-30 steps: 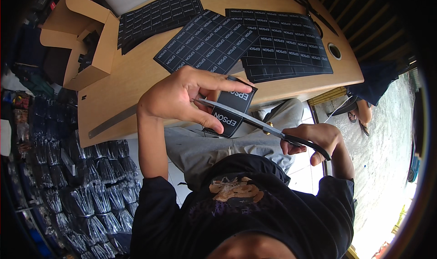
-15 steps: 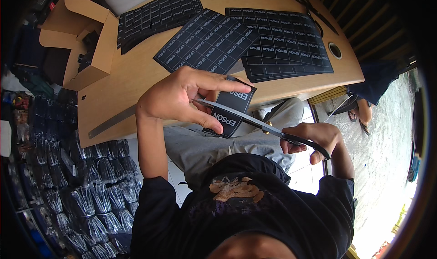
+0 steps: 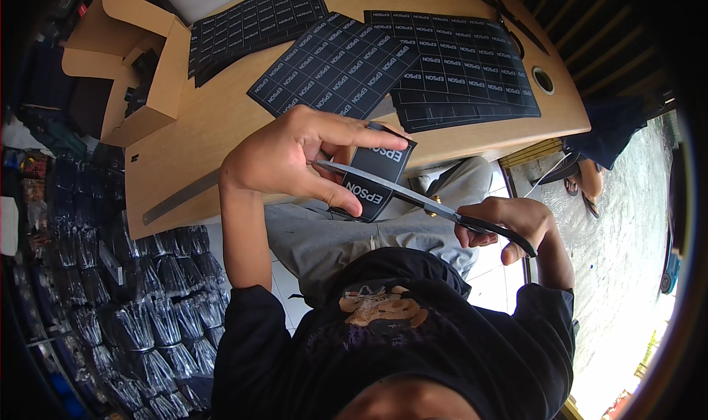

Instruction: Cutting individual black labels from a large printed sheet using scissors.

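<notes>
My left hand (image 3: 284,154) pinches a small black label strip (image 3: 380,171) with white lettering, thumb below and fingers above. Around the black handles of a pair of scissors (image 3: 414,197) my right hand (image 3: 516,224) is closed. The long metal blades lie across the strip between its two printed parts, and their tips reach toward my left palm. They look nearly together; whether the strip is cut through, I cannot make out. Strip and scissors are held over my lap, near the table's front edge. Behind my left hand lies a black printed label sheet (image 3: 335,66).
More label sheets lie in stacks at the back left (image 3: 258,18) and right (image 3: 472,66) of the wooden table (image 3: 184,162). A steel ruler (image 3: 184,197) lies near its front edge. An open cardboard box (image 3: 166,81) stands left. Bundled plastic-wrapped goods (image 3: 155,324) fill the lower left.
Hardly anything differs. Both hands, the scissors and the label strip hold almost the same place, while the table view has shifted very slightly.
</notes>
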A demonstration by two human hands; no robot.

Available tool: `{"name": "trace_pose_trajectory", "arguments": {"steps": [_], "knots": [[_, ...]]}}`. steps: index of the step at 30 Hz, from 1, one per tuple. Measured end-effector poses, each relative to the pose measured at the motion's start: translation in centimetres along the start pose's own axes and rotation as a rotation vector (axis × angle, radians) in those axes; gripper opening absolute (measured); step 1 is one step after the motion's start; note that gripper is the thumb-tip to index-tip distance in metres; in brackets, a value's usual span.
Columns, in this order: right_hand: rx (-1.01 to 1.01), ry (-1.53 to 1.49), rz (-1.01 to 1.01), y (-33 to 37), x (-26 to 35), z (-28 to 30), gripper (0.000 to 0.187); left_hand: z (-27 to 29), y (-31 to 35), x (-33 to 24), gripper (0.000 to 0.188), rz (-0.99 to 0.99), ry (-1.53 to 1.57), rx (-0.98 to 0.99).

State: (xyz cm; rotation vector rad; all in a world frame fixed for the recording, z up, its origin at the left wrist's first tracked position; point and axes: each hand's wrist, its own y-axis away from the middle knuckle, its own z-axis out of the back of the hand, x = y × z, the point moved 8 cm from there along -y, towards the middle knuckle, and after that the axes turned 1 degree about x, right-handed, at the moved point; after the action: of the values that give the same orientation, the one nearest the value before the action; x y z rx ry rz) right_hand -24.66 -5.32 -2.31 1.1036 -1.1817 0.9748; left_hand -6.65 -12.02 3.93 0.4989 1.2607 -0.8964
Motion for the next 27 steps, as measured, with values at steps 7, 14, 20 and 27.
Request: {"name": "trace_pose_trajectory", "arguments": {"steps": [7, 14, 20, 27], "knots": [[-0.017, -0.025, -0.037, 0.1, -0.3, 0.0, 0.076, 0.1, 0.0, 0.0, 0.068, 0.021, -0.01, -0.011], [-0.032, -0.03, -0.054, 0.2, -0.5, -0.1, 0.071, 0.1, 0.1, 0.0, 0.068, 0.017, -0.003, -0.005], [-0.023, 0.031, 0.042, 0.0, 0.2, -0.3, 0.059, 0.3, 0.1, 0.1, 0.069, 0.049, -0.058, -0.003], [-0.04, 0.036, 0.053, -0.1, 0.7, -0.4, 0.059, 0.1, 0.3, 0.4, 0.071, 0.103, -0.001, 0.037]]}}
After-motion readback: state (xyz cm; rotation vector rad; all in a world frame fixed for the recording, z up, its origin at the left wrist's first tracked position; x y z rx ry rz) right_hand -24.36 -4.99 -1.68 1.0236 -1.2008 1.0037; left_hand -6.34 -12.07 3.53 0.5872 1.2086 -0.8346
